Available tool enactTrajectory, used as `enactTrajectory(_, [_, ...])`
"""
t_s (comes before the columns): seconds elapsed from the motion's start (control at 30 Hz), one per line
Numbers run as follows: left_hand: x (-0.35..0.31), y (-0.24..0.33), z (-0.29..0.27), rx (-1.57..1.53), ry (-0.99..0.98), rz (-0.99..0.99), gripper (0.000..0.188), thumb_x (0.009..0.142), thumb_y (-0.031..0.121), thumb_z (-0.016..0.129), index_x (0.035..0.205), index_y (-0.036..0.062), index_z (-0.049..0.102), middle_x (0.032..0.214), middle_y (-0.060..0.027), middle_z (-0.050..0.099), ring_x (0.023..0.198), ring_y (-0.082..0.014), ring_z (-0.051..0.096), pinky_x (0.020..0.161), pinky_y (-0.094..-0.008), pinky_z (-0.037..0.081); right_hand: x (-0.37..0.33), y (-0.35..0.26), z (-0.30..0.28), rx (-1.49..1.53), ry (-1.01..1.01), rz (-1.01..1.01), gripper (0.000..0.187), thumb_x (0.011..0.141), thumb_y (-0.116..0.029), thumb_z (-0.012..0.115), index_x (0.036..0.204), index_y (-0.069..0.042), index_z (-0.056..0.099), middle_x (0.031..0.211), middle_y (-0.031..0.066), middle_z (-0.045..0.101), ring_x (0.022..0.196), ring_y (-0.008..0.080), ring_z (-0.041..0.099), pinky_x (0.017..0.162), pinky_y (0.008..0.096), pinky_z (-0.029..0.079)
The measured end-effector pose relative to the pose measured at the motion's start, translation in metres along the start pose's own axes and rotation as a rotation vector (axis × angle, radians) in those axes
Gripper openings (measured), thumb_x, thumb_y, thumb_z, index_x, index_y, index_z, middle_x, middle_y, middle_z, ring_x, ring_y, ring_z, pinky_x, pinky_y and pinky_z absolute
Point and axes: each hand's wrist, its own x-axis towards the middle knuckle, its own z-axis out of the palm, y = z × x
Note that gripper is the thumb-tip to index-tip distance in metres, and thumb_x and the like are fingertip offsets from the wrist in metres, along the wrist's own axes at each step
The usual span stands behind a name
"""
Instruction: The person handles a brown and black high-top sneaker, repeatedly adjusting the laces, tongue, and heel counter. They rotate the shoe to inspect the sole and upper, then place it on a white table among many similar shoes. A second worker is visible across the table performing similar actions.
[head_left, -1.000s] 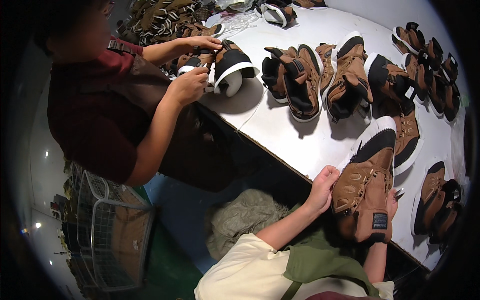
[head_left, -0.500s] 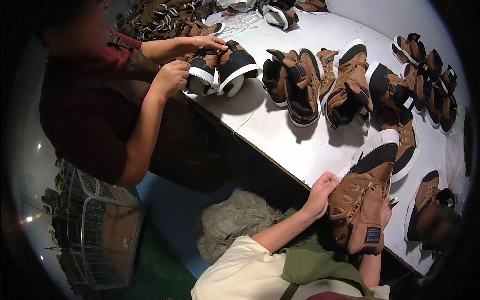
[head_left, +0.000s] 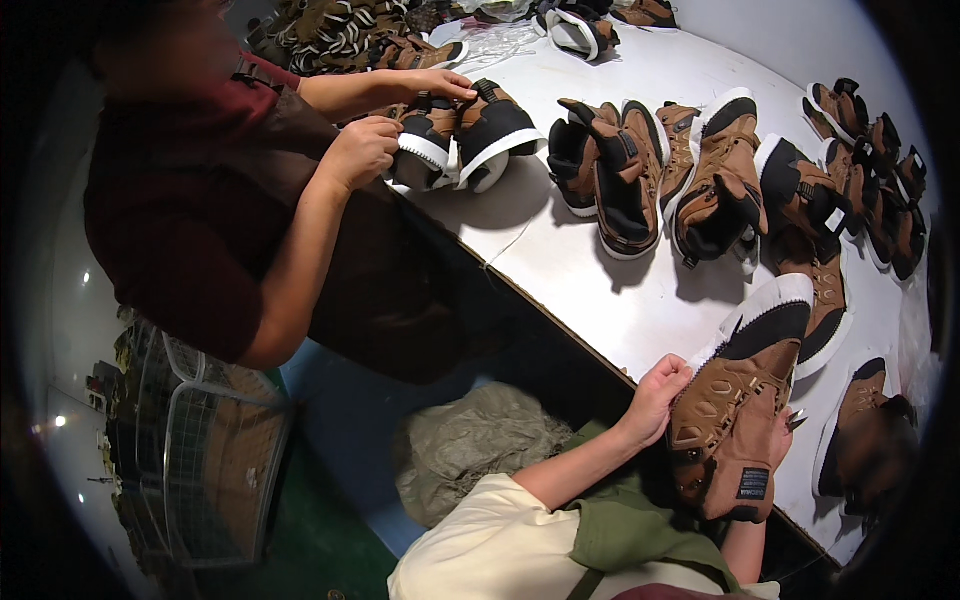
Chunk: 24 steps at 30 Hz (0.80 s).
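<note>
I hold a brown and black shoe upper [head_left: 740,395] with a white jagged lower edge, its toe tilted up and away from me over the table's near edge. My left hand [head_left: 662,398] is closed, fingers and thumb pinching the white edge on its left side. On the other side my right hand [head_left: 782,442] supports the upper from behind, mostly hidden by it. A small pointed metal tool [head_left: 797,419], perhaps thread snips, sticks out beside my right fingers. Just past the toe lies another brown upper [head_left: 822,300].
Several similar uppers [head_left: 715,170] stand along the white table [head_left: 590,320]. Across at the left, a co-worker's hands [head_left: 365,150] handle a pair of uppers [head_left: 490,135]. A crumpled grey-green sack [head_left: 475,445] sits below the table, and a wire cart [head_left: 225,465] stands at lower left.
The whole view has shifted slightly, so everything sits a little further right and lower. My hands keep the same hold on the upper. The co-worker's hands stay at their pair.
</note>
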Motion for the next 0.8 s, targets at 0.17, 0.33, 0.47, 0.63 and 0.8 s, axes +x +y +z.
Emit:
enactTrajectory(0.17, [0.001,-0.004,-0.003,0.005,0.004,0.007,0.011,0.098,0.016,0.052,0.098,0.0062,0.048,0.091,-0.0031,0.059,0.081,-0.0073,0.057,0.075,-0.0218,0.049,0.003,0.001,-0.001,-0.015,0.07,0.015,0.046,0.099,-0.037,0.046,0.114,0.005,0.054,0.106,0.0122,0.064,0.088,0.0187,0.064,0.077,0.0329,0.055])
enactTrajectory(0.33, [0.0,-0.005,-0.004,-0.005,0.004,0.006,0.011,0.098,0.016,0.052,0.099,0.006,0.048,0.092,-0.003,0.059,0.082,-0.0072,0.057,0.075,-0.0218,0.049,0.01,0.009,-0.013,0.0,0.017,-0.013,0.046,0.098,-0.037,0.049,0.115,0.005,0.055,0.107,0.0115,0.064,0.091,0.0204,0.064,0.08,0.0338,0.053])
enactTrajectory(0.47, [-0.001,-0.004,-0.003,-0.006,0.0,0.002,0.011,0.098,0.016,0.051,0.098,0.006,0.048,0.093,-0.0029,0.059,0.082,-0.0069,0.056,0.076,-0.0215,0.049,0.02,0.017,-0.036,0.029,-0.08,-0.024,0.044,0.098,-0.034,0.05,0.117,0.004,0.056,0.11,0.0119,0.064,0.093,0.025,0.064,0.085,0.0367,0.052])
enactTrajectory(0.63, [-0.001,-0.002,-0.001,0.024,0.0,0.002,0.011,0.098,0.017,0.051,0.097,0.0066,0.047,0.091,-0.002,0.058,0.081,-0.006,0.055,0.075,-0.0207,0.047,0.012,0.011,-0.017,-0.001,-0.033,-0.029,0.043,0.099,-0.034,0.049,0.117,0.004,0.055,0.109,0.0123,0.064,0.091,0.0256,0.064,0.083,0.0369,0.052])
enactTrajectory(0.8, [-0.002,-0.001,0.0,0.021,0.003,-0.001,0.01,0.098,0.016,0.051,0.097,0.0063,0.047,0.091,-0.0021,0.057,0.081,-0.0061,0.055,0.075,-0.0207,0.048,0.007,0.004,-0.003,-0.041,0.011,0.002,0.048,0.099,-0.039,0.046,0.115,0.005,0.054,0.107,0.012,0.064,0.089,0.0195,0.064,0.078,0.0326,0.054])
